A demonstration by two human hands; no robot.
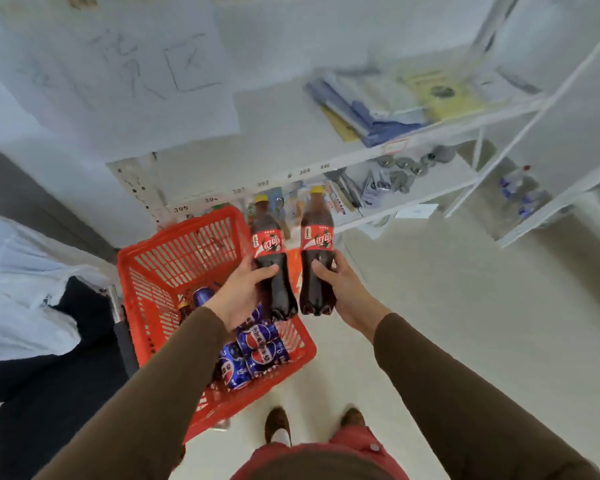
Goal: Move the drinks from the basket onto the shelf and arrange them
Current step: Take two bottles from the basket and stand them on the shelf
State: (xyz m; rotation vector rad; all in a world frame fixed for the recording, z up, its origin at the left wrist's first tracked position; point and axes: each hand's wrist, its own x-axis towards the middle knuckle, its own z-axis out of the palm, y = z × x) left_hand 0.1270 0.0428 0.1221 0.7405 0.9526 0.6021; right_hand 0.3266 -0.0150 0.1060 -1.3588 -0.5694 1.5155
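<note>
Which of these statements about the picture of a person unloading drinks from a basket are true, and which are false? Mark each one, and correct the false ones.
1. Each hand holds a cola bottle. True: the left hand grips the left bottle, the right hand grips the right bottle.
2. The bottles have blue caps. False: both caps are yellow.
3. The red basket holds blue cans. True.
4. Both bottles already stand on the shelf. False: they are held upright in the air, in front of it.
5. The basket is green. False: it is red.
</note>
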